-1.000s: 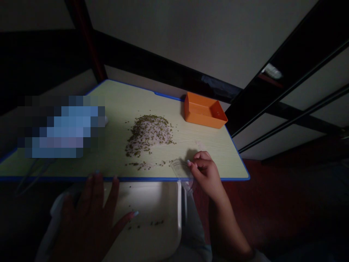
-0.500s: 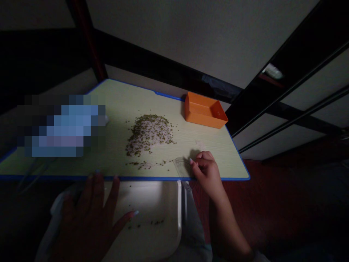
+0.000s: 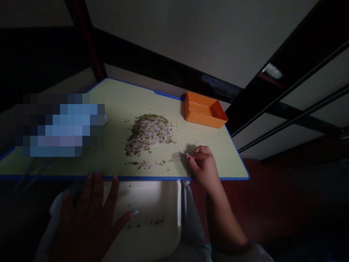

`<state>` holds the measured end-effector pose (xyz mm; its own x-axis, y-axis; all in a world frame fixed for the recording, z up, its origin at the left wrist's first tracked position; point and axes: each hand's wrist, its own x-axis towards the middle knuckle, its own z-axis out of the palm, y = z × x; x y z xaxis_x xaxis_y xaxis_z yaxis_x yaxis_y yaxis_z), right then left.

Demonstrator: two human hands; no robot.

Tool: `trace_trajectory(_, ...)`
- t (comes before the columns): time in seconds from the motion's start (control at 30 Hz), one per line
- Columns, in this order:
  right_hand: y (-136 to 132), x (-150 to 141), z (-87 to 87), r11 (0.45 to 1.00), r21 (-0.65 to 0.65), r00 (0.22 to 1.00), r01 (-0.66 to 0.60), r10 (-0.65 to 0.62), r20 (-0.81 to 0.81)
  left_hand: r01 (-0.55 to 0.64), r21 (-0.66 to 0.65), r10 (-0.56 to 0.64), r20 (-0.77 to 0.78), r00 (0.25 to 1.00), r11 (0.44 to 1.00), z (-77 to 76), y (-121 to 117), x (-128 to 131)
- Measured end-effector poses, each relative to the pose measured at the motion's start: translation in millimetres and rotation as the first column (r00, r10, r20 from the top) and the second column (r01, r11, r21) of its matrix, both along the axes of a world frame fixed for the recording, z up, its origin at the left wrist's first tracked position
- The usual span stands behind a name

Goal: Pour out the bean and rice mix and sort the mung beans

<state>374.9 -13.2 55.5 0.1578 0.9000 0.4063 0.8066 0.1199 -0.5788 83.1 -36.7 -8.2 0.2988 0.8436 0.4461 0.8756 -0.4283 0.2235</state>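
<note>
My right hand point(image 3: 205, 165) pinches a clear plastic protractor point(image 3: 180, 163) between thumb and fingers, over the front right of the pale tabletop point(image 3: 218, 153). To its left lies a mound of small green beans mixed with pale, rice-like grains point(image 3: 152, 133). A thin line of stray beans and grains point(image 3: 144, 165) runs nearer the front edge. My left hand point(image 3: 89, 214) is spread open, its fingertips at the table's blue edge. Beneath that hand and edge is a white tray point(image 3: 152, 242) with several beans in it; the hand hides its left part.
An orange box point(image 3: 203, 116) stands at the table's back right corner. On the left, a pixelated patch point(image 3: 65, 125) covers some object, with a thin loop point(image 3: 29, 178) hanging below it. Cabinet panels point(image 3: 169, 43) rise close behind the table. Reddish floor point(image 3: 261, 203) shows at right.
My right hand has shifted slightly up and away from the front edge, and the protractor has turned and moved with it. My left hand, the mound and the box stay put.
</note>
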Motion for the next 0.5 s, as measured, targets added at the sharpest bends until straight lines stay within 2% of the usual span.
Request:
trace_trajectory(0.1, 6, 1, 0.8, 1.000, -0.012, 0.998, 0.020, -0.020, 0.060, 0.017, 0.034, -0.016, -0.046, 0.999, 0.999, -3.1, 1, 0)
trace_trajectory(0.2, 10, 7, 2.7, 0.994, -0.020, 0.977, 0.107, -0.101, 0.190, 0.020, 0.063, -0.015, -0.078, 0.997, 0.998, -5.6, 3, -1)
trace_trajectory(0.27, 10, 13, 5.1, 0.980, -0.028, 0.934, 0.196, -0.178, 0.311, 0.029, 0.100, -0.020, -0.087, 0.996, 0.995, -6.9, 3, -1)
trace_trajectory(0.37, 9, 26, 10.2, 0.951, -0.028, 0.849, 0.309, -0.263, 0.458, 0.019, 0.059, -0.018, -0.025, 1.000, 0.998, -8.1, 4, -2)
trace_trajectory(0.5, 10, 47, 17.5, 0.922, 0.003, 0.766, 0.387, -0.324, 0.555, 0.021, 0.052, -0.021, 0.000, 1.000, 0.998, -9.4, 4, -2)
